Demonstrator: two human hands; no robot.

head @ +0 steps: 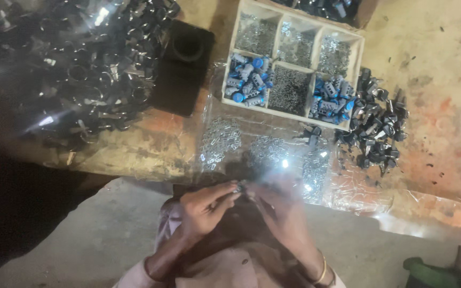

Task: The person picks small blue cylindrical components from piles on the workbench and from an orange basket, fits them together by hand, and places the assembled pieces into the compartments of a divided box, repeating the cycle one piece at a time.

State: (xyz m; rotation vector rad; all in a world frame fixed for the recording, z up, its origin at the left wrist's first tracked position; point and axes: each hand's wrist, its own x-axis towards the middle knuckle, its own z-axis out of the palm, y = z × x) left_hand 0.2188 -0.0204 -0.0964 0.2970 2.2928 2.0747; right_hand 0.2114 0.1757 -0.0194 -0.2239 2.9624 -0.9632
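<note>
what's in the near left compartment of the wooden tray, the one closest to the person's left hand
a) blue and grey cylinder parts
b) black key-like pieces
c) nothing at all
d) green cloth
a: that compartment of the wooden tray holds a heap of blue and grey cylinder parts, while the black pieces lie loose on the bench to the tray's right.

A pale, unfinished wooden tray (296,68) holds shiny metal bits and matt blue plastic cylinders (246,80). Glossy clear plastic sheeting (358,186) is spread over a rough, stained tabletop (444,133). Dark metal parts (374,128) gleam dully.
</note>
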